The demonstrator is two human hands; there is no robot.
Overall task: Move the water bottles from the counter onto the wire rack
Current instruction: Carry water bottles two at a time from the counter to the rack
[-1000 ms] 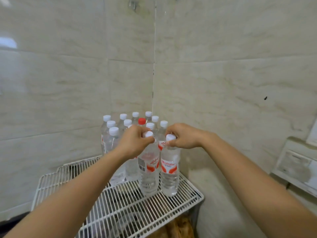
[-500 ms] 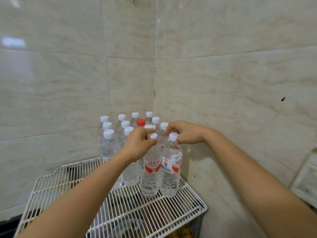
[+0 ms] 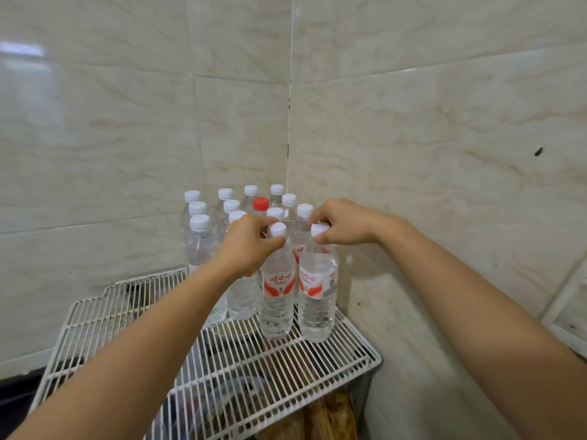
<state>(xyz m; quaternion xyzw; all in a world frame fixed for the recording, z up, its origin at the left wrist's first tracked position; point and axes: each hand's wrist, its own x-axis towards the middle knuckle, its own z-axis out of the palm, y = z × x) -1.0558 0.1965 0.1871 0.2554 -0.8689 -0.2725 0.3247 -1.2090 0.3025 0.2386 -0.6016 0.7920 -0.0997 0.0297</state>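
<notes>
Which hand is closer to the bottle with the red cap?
Left. The left hand grips the front-left bottle just in front of the red-capped bottle; the right hand grips the front-right bottle, farther off to the right.

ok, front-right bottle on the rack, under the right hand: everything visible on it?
The front-right bottle is clear plastic, ribbed low down, seemingly full, with a white cap and a red-and-white label. It stands upright on the wire rack near its right front corner. The right hand pinches it at the cap. The neighbouring bottle, gripped by the left hand, stands close beside it.
</notes>
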